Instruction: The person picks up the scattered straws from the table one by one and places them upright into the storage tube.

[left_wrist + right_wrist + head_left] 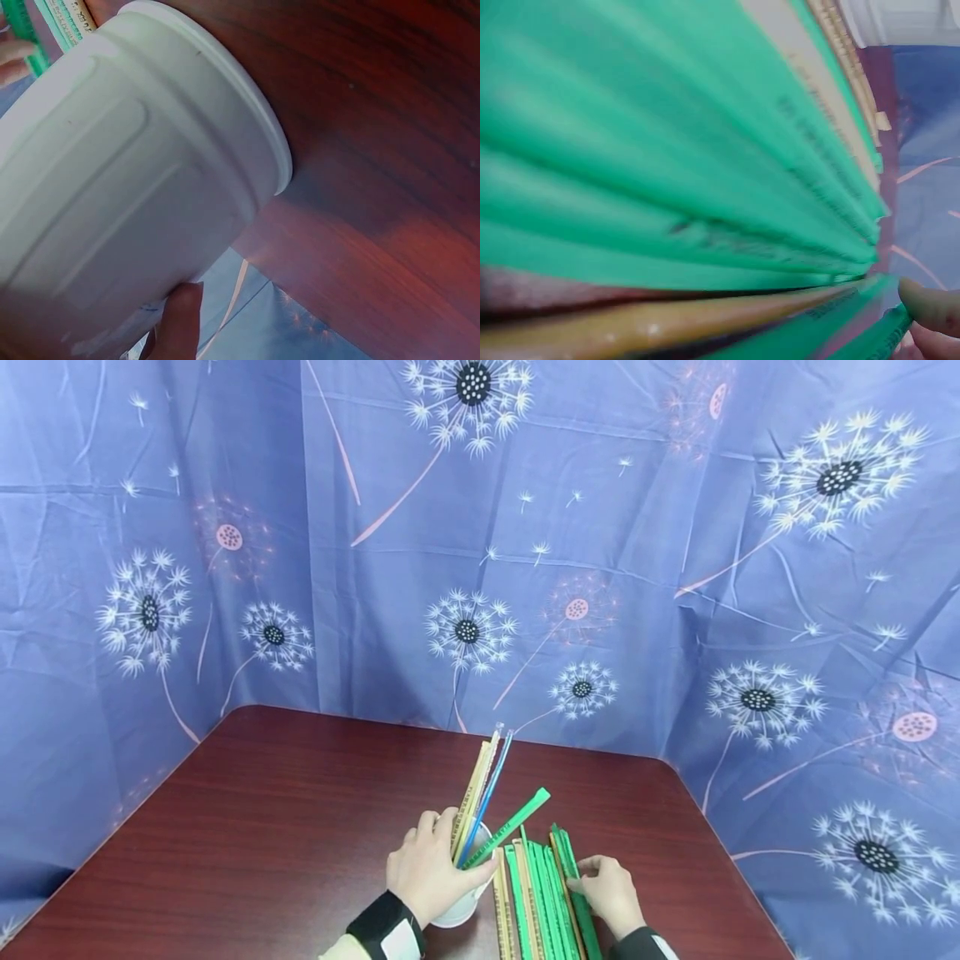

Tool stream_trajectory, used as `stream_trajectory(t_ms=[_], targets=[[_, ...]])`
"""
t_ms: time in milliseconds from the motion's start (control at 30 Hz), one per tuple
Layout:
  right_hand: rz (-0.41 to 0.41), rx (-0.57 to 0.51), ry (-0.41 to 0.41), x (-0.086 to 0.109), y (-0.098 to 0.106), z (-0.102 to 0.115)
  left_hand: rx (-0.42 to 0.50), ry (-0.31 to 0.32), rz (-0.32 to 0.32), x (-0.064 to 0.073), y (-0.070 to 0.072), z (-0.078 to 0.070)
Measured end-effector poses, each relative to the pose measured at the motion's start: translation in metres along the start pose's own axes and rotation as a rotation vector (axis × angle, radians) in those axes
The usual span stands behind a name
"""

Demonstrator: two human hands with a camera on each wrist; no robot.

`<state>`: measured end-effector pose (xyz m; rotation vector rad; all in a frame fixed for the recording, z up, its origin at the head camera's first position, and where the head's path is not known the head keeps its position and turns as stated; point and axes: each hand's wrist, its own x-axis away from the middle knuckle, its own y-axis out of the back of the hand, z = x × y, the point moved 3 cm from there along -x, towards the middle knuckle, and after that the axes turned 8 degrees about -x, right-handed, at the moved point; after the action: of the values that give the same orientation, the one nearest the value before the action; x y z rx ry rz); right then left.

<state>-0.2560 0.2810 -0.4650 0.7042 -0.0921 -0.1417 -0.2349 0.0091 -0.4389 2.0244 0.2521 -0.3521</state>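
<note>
White cup: it (461, 912) stands toward the near side of the dark red table (300, 802), just left of the row of strips (542, 902).
Left hand: we see the hand (429, 870) gripping the cup, thumb over the near side of the rim and fingers round the left.
Right hand: we have the other hand (611, 891) at the right edge of the row, thumb and finger pinching the far end of a green strip (877, 335); the grip is narrow.
Strips in the cup: pale yellow strips (469, 795) and a blue strip (486, 799) lean far and slightly right; a leaning green strip (517, 820) slants further right, over the row's far end.
Strip feel: we judge them light and thin, fairly stiff lengthwise yet easily bent, with a smooth wrapper that may slip.
Strip hold: we would pinch one near its far end, clear of its neighbours, lightly enough to spare the wrapper.
Cup feel: it looks like light, ribbed plastic, and we think the long strips could make it top-heavy; steadying the upper wall seems best.
</note>
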Motion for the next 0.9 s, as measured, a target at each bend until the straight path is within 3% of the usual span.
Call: stream_trajectory(t_ms=[100, 200, 300, 433, 533, 633, 733, 900], targets=[[-0.032, -0.075, 0.030, 0.001, 0.006, 0.009, -0.001, -0.001, 0.001, 0.000, 0.000, 0.000], [-0.145, -0.149, 0.073, 0.005, 0.014, 0.026, 0.000, -0.001, 0.008, 0.000, 0.000, 0.000], [-0.247, -0.289, 0.100, 0.011, 0.024, 0.050, 0.001, -0.002, 0.015, 0.000, 0.001, 0.000], [-0.310, -0.629, 0.120, 0.021, 0.035, 0.085, 0.002, 0.001, 0.014, 0.000, 0.001, 0.000], [-0.354, -0.898, 0.211, 0.031, 0.041, 0.108, 0.000, 0.005, 0.012, -0.001, 0.000, 0.001], [-0.373, -1.077, 0.317, 0.039, 0.043, 0.123, -0.001, 0.004, 0.011, -0.001, 0.000, 0.001], [-0.372, -1.145, 0.374, 0.043, 0.042, 0.130, -0.006, 0.004, 0.003, 0.000, 0.000, 0.000], [-0.350, -1.135, 0.384, 0.042, 0.034, 0.131, -0.011, 0.004, -0.012, 0.000, 0.001, 0.000]])
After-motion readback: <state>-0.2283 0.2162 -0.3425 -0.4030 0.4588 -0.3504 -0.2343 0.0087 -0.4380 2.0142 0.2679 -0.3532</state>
